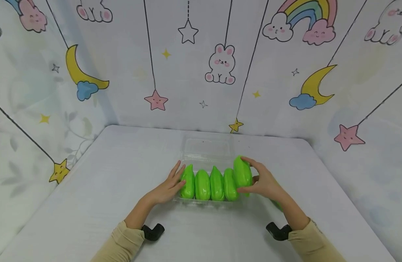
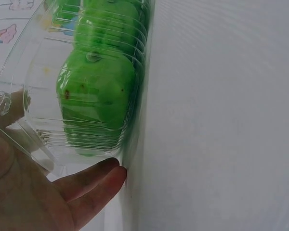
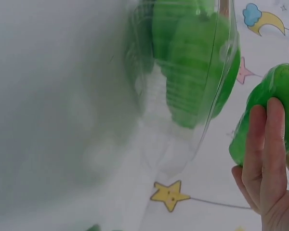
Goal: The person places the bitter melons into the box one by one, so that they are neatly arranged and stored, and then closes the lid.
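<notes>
A person's right hand point(image 1: 266, 182) grips a glossy green, elongated piece point(image 1: 243, 171) between thumb and fingers, holding it tilted at the right end of a clear plastic clamshell container point(image 1: 205, 203). Four similar green pieces point(image 1: 202, 185) sit side by side inside the container, whose transparent lid point(image 1: 207, 145) lies open toward the backdrop point(image 1: 122, 54), printed with rabbits, moons and stars. The left hand point(image 1: 165, 190), fingers extended and spread, rests against the container's left end. Another green item point(image 1: 277, 205) is mostly hidden behind the right forearm, on the white table point(image 1: 76, 214). Beige sleeves point(image 1: 120, 242) cover both forearms partway.
</notes>
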### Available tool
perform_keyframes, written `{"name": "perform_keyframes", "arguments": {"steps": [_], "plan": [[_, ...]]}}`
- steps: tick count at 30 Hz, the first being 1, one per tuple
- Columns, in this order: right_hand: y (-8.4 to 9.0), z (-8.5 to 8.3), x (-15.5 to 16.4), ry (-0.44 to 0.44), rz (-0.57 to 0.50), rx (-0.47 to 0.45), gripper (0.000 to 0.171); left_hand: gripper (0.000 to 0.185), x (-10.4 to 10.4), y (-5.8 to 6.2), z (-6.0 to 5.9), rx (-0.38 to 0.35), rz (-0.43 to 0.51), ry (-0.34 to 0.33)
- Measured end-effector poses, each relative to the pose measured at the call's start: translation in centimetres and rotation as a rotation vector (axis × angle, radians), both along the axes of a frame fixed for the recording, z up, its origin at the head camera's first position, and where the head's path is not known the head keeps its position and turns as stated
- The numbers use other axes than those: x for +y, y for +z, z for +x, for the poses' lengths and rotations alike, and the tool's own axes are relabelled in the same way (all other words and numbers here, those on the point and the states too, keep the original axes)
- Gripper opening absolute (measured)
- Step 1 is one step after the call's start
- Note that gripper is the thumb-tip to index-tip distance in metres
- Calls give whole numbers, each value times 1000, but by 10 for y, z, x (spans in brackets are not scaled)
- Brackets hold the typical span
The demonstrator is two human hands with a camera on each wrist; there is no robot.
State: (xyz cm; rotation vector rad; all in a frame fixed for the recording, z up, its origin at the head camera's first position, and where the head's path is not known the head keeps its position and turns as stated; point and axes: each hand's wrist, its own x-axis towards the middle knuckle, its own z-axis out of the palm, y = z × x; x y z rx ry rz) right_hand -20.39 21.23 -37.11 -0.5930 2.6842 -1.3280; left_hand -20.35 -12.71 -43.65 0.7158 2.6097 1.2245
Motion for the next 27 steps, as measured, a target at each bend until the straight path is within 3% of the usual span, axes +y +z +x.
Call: {"name": "perform_keyframes", "arguments": {"steps": [8,27], "plan": [[0,-1,-24,35,26,-42,96,59,2,0,-1,-1,-4,3],[-9,-6,-73,69,60,29,96,65,17,4,-5,-35,27,-31]]}}
